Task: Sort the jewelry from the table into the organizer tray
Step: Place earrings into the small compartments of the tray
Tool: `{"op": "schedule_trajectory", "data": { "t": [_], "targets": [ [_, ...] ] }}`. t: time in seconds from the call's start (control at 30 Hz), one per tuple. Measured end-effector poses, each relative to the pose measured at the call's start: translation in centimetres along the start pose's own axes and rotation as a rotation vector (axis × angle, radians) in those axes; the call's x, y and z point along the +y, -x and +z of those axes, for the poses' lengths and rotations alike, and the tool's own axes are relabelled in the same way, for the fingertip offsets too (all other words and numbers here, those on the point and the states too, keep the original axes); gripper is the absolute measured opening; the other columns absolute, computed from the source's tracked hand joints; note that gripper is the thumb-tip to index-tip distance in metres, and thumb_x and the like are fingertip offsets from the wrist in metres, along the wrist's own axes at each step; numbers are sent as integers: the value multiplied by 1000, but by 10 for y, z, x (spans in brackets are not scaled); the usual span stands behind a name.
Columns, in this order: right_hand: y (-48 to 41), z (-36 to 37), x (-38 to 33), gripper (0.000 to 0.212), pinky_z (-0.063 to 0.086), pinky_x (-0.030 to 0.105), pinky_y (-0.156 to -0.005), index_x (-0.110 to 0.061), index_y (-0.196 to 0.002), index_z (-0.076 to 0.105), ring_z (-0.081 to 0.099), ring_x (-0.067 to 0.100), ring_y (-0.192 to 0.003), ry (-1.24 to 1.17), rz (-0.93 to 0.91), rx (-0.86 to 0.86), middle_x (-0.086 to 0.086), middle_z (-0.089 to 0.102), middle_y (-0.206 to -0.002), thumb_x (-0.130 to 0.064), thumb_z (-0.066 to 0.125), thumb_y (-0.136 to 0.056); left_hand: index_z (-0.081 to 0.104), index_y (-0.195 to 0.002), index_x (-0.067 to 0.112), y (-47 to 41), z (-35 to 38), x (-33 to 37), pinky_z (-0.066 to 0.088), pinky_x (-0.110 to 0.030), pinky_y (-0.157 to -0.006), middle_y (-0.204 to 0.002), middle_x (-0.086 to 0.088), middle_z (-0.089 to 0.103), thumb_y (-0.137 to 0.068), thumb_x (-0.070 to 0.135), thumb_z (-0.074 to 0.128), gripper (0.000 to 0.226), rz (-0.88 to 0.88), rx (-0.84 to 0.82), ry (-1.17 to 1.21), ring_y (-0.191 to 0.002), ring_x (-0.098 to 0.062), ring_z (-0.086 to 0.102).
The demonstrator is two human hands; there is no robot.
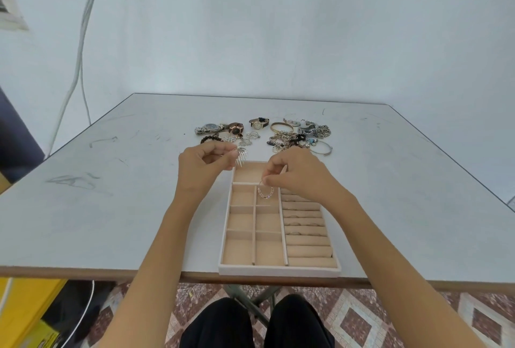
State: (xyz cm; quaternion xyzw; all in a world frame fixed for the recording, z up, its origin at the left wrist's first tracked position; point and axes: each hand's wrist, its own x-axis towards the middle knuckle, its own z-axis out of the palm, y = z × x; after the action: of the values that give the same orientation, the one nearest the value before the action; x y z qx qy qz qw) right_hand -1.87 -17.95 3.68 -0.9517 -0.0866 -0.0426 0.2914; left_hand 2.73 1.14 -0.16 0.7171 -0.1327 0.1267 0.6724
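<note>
1. Organizer tray [278, 270], beige-lined with a white rim, sits at the table's near edge, front rim almost flush with it, right of centre.
2. Table [111, 208] is wide, pale and scuffed. There's bare surface left and right of the tray, more on the left.
3. Tray layout: square compartments in two columns on the left, ring rolls [306, 247] on the right with a few rings seated in the slots, one wide compartment across the far end.
4. Right hand [299, 177] is over the tray's far half. Its fingers pinch a thin silver hoop [265, 191] that hangs above the top square compartment of the middle column; can't tell if it touches the lining.
5. Left hand [203, 169] is just beyond the tray's far left corner. Its fingers pinch a spiked silver piece [241, 157], held off the table.
6. Behind the hands is a jewelry heap [289, 138]: chains, charms, gold bangle [282, 126], silver bangle [320, 148], three watches [236, 128] in a row, dark bead bracelet [210, 139].
7. Open table runs from the heap to the far edge, then a plain wall.
</note>
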Motion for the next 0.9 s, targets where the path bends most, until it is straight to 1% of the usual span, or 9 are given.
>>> {"op": "schedule_trajectory", "data": {
  "t": [0.1,0.23,0.4,0.5,0.6,0.67,0.73,0.83,0.9],
  "targets": [
    [5,3,-4,5,37,23,-58,-25,-78,72,51,1,-65,105,16,-24,-11,68,-81,-25,68,-76,73,-95,4,8,-2,0,51,-16,-63,-76,-14,71,-80,11,75,17,-2,0,-13,-65,-14,67],
    [11,7,-8,8,36,20,-56,-27,-80,73,58,9,-80,203,20,-15,-10,68,-86,-24,66,-77,73,-94,5,15,-4,-3,57,-23,-69,-74,-10,72,-79,11,75,17,-10,2,-8,-65,-16,68],
    [11,13,-10,10,47,26,-67,-28,-80,74,57,7,-82,272,40,20,-10,70,-84,-22,68,-75,73,-94,5,21,-5,-2,53,-18,-65,-74,-11,71,-80,8,74,14,-10,-5,-30,-64,-14,65],
    [10,16,-8,11,48,26,-69,-29,-85,75,59,8,-82,280,39,23,-11,70,-84,-26,72,-75,75,-89,12,21,-6,-3,51,-20,-63,-71,-2,71,-79,11,76,10,-10,-12,-63,-64,-14,62],
    [11,16,-7,12,43,25,-65,-29,-87,76,54,5,-78,255,41,6,-12,65,-78,-29,74,-76,76,-85,20,21,-6,-4,46,-17,-64,-74,7,72,-77,17,77,9,0,-7,-93,-66,-10,56],
    [12,17,-5,10,40,23,-61,-31,-86,76,51,4,-75,213,46,22,-13,62,-76,-33,73,-76,76,-84,20,22,-7,-3,42,-12,-63,-78,4,73,-77,17,77,8,8,-13,-94,-67,-8,54],
    [14,15,-1,9,37,22,-58,-33,-84,74,53,6,-75,142,55,80,-12,62,-78,-37,68,-80,76,-82,22,23,-7,-2,41,-11,-62,-79,0,73,-77,17,77,7,20,-42,-100,-69,-8,55],
    [21,7,10,13,41,23,-65,-35,-94,71,55,5,-77,-18,61,194,-14,63,-86,-39,60,-86,76,-79,24,23,-5,-2,40,-10,-61,-77,-2,73,-77,15,77,10,27,-88,-95,-69,-9,56],
    [29,1,22,16,44,25,-74,-34,-102,69,57,5,-84,-157,61,285,-14,63,-95,-33,61,-88,76,-80,23,23,-6,-5,39,-9,-60,-77,-4,72,-77,15,77,9,23,-125,-101,-69,-10,55]
  ]
}}
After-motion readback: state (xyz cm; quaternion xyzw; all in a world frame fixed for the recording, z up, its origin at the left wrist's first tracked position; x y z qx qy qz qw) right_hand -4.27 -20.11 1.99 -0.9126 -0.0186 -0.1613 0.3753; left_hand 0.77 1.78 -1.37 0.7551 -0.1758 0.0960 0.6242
